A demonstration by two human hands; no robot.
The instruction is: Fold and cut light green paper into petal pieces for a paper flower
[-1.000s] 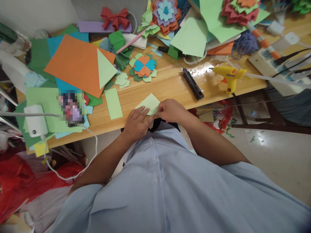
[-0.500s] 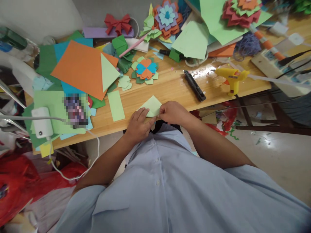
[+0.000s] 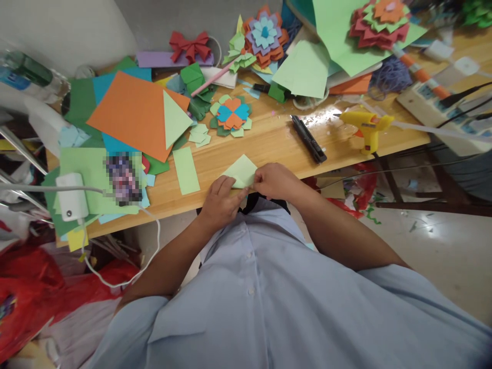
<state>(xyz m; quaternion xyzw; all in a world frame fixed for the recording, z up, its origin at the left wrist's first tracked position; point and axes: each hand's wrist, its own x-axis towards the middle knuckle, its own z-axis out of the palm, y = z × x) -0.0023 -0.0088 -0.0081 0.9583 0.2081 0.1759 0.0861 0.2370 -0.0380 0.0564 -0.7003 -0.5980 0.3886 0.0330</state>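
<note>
A light green paper point(image 3: 242, 170) lies at the table's front edge, one corner pointing away from me. My left hand point(image 3: 222, 201) rests on its left part, fingers pressed together and reaching toward its near edge. At the right corner my right hand point(image 3: 272, 180) is closed on the paper, fingertips pinched close to the left fingertips. Left of the hands lies a light green paper strip point(image 3: 186, 170). Behind them is a paper flower point(image 3: 232, 115) with orange and blue petals, beside small light green pieces point(image 3: 199, 135).
A black stapler-like tool point(image 3: 308, 139) and a yellow glue gun point(image 3: 367, 125) lie to the right, near a power strip point(image 3: 430, 113). On the left are orange paper point(image 3: 132, 113), a phone point(image 3: 123, 179) and a white power bank point(image 3: 72, 197) with a cable. Paper flowers stand behind.
The view has shifted slightly, so the table's items appear a little lower and mostly farther right. Both hands stay at the light green paper with nearly the same hold.
</note>
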